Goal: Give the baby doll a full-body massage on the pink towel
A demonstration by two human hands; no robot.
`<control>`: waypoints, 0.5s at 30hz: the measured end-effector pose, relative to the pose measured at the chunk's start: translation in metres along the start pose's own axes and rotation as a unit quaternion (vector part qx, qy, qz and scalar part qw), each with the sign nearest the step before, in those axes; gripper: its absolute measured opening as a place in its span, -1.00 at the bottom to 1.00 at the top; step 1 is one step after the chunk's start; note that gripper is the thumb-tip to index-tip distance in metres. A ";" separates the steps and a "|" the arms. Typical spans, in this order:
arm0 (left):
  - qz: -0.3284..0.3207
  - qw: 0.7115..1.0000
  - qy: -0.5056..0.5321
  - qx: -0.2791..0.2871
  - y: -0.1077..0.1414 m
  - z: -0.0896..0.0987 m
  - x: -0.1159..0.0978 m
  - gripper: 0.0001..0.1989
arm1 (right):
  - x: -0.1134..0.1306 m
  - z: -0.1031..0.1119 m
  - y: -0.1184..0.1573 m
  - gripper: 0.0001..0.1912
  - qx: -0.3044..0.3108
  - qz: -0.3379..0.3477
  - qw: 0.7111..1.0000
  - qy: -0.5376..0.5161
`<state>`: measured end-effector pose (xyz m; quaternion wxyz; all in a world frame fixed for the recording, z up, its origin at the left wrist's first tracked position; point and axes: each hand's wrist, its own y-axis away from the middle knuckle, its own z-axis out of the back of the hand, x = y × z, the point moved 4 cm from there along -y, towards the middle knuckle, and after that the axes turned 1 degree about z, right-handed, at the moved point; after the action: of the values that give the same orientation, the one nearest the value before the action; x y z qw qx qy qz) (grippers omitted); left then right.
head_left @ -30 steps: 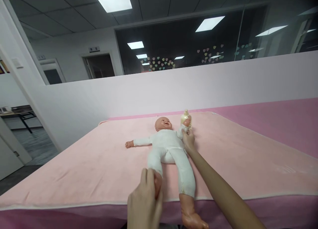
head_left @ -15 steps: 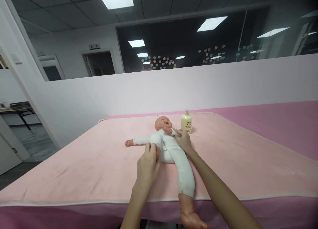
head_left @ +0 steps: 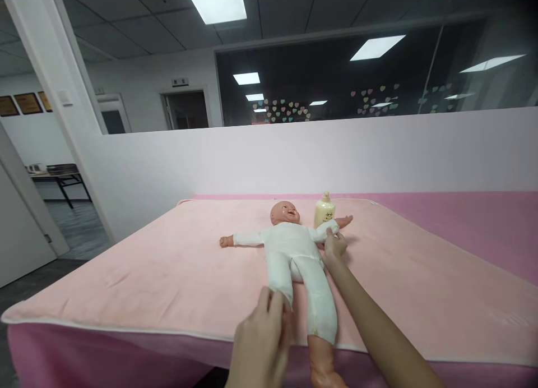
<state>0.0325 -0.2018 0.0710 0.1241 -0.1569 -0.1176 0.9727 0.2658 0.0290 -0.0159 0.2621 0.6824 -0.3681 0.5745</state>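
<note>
A baby doll (head_left: 292,242) in a white suit lies on its back on a pink blanket (head_left: 176,270), its head toward the wall and its legs toward me. My left hand (head_left: 264,326) is closed round the lower part of the doll's leg on the left, hiding that foot. My right hand (head_left: 335,245) grips the doll's arm on the right near the forearm, and the doll's hand sticks out beyond it. Behind this arm stands a pale yellow bottle (head_left: 323,209), partly covered by it. The doll's other arm lies stretched out to the left.
A low white wall (head_left: 252,158) runs behind the blanket, with a dark window above. Pink covering shows at the right and front edge. At the far left are a door (head_left: 25,220) and a table (head_left: 63,176) with dark items.
The doll's left-side leg has come down from its folded position over the belly to lie toward me. The right-side arm has swung off the chest outward to the right. The view has shifted slightly.
</note>
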 end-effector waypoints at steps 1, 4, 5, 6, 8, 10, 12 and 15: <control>-0.005 1.000 0.015 -0.025 -0.010 0.008 0.002 -0.87 | 0.006 -0.002 0.001 -0.58 0.023 0.045 0.999 0.010; -0.025 0.997 0.031 -0.070 -0.051 0.021 0.011 -0.90 | 0.022 -0.015 0.011 -0.57 0.149 0.202 0.965 0.081; -0.030 0.997 0.029 -0.065 -0.064 0.019 0.014 -0.90 | 0.025 -0.019 0.015 -0.58 0.194 0.245 0.943 0.114; -0.032 0.998 0.025 -0.057 -0.074 0.016 0.017 -0.88 | 0.026 -0.023 0.019 -0.58 0.231 0.276 0.922 0.143; -0.025 0.998 0.020 -0.047 -0.085 0.009 0.024 -0.86 | 0.026 -0.026 0.023 -0.56 0.265 0.301 0.901 0.167; -0.014 0.999 0.021 -0.047 -0.078 0.005 0.026 -0.86 | 0.024 -0.024 0.020 -0.55 0.239 0.278 0.920 0.141; -0.007 0.999 0.031 -0.044 -0.058 0.005 0.024 -0.87 | 0.020 -0.018 0.013 -0.55 0.170 0.222 0.956 0.093; -0.030 0.997 0.064 0.008 -0.017 0.000 0.013 -0.85 | 0.007 -0.007 0.003 -0.52 0.040 0.097 0.994 0.027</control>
<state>0.0237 -0.1821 0.0721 0.1616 -0.2140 -0.1067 0.9575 0.2593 0.0311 -0.0082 0.1871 0.6380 -0.4019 0.6296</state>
